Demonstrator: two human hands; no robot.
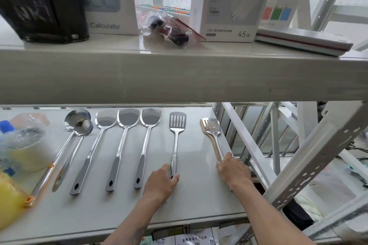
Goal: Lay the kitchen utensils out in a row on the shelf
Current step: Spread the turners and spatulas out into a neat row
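Pale metal shelf (199,201) under your hands, your left hand (162,182) closed on the slotted spatula's (176,137) handle, your right hand (233,171) gripping two stacked slotted turners (213,131), ladles (79,125) and three solid turners (127,135) in a row left of your left hand.

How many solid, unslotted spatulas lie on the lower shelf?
3, side by side mid-row: left, middle, right, between the ladles and the slotted turner. None appears hidden.
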